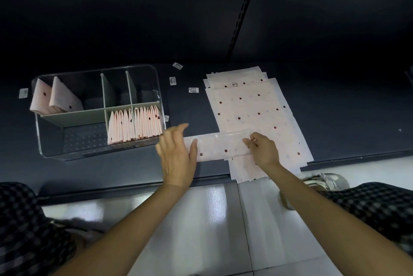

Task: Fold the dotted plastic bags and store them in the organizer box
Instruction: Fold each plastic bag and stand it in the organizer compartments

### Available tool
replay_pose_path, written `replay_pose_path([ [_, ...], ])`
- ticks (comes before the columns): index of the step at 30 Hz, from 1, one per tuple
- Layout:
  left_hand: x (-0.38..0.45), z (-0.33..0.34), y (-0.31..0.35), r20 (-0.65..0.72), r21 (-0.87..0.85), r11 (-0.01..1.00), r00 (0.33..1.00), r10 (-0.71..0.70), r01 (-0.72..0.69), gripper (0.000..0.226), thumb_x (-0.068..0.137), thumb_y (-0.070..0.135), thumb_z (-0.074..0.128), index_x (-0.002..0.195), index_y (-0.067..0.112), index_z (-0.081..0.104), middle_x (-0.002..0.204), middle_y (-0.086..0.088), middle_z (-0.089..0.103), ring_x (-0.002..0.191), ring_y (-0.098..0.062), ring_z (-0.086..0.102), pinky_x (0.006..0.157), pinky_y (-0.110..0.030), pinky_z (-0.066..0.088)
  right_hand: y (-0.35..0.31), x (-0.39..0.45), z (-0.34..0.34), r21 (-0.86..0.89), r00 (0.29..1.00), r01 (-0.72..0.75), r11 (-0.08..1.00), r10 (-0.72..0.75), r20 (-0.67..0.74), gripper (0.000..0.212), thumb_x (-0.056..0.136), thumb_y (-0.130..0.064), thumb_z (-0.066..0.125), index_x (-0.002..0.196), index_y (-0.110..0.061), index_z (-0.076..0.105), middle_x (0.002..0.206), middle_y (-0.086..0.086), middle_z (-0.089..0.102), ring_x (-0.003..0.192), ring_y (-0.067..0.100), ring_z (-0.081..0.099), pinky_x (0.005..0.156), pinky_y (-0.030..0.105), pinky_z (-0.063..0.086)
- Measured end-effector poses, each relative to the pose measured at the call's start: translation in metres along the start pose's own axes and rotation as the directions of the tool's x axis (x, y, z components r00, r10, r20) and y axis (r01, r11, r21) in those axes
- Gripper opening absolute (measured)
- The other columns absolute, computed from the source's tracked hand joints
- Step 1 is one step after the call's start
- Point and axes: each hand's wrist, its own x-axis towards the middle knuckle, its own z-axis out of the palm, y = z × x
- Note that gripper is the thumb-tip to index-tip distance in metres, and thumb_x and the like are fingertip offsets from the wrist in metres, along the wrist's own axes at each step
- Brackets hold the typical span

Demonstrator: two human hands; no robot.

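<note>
**A bag folded to a strip, both hands on it**

A dotted plastic bag, folded into a long narrow strip (220,147), lay across the near part of the dark table (346,119). Its right end overlapped the near end of a stack of flat bags (252,105), pale pink with dark dots, that fanned away from the person.

The left hand (176,155) was over the strip's left end with fingers straight and spread, released rather than grasping; its thumb lay along the strip's edge. The hand was somewhat blurred. The right hand (262,149) pinched the strip near its right end, fingertips curled down onto the plastic.

To the left stood the clear organizer box (99,110), with pale green dividers. Its two near right compartments were packed with upright folded bags (136,126). Two more folded triangles (55,97) leaned in the far left compartment. The far right compartments looked dark.

Small white labels (177,65) lay on the table beyond the box. Checked sleeves (380,204) showed at both lower corners above a pale tiled floor (201,219).
</note>
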Motion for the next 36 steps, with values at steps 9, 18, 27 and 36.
replay_pose_path([
  [9,-0.020,0.036,-0.022,0.652,0.300,0.836,0.738,0.172,-0.460,0.083,0.093,0.063,0.015,0.144,0.009,-0.020,0.149,-0.005,-0.028,0.139,-0.020,-0.028,0.114,-0.035,-0.019,-0.001,0.005,0.001,-0.071,1.000,-0.011,0.997,0.012,0.026,0.024,0.095,-0.033,0.052,0.082,-0.014,0.047,0.079,0.002,0.055,0.075,0.024,0.048,0.062,0.026,0.032],
  [18,-0.020,0.040,-0.035,0.686,0.336,0.808,0.714,0.142,-0.483,0.084,0.089,0.067,0.007,0.140,0.009,-0.026,0.148,-0.007,-0.032,0.141,-0.023,-0.026,0.116,-0.039,-0.017,-0.029,-0.031,0.017,-0.124,0.866,0.488,0.864,-0.497,-0.052,0.042,0.097,-0.020,0.047,0.137,-0.006,0.043,0.142,0.011,0.044,0.133,0.026,0.037,0.112,0.035,0.028],
  [27,-0.017,0.039,-0.040,0.705,0.315,0.803,0.691,0.158,-0.505,0.086,0.084,0.069,-0.002,0.144,0.010,-0.023,0.149,-0.007,-0.032,0.141,-0.021,-0.025,0.117,-0.039,-0.014,-0.005,-0.011,0.038,-0.242,0.855,0.507,0.827,-0.448,0.261,0.058,0.101,-0.041,0.024,0.150,-0.021,0.000,0.151,-0.015,-0.014,0.144,0.007,-0.013,0.113,0.025,-0.016],
  [36,-0.004,0.029,-0.050,0.743,0.215,0.783,0.618,0.257,-0.583,0.084,0.087,0.068,0.007,0.146,0.014,-0.018,0.152,-0.005,-0.026,0.140,-0.018,-0.027,0.113,-0.034,-0.022,-0.008,0.019,-0.008,-0.024,0.949,0.289,0.957,-0.283,0.140,0.050,0.084,-0.013,0.068,0.129,-0.016,0.044,0.133,0.004,0.033,0.112,0.019,0.049,0.098,0.035,0.043],
])
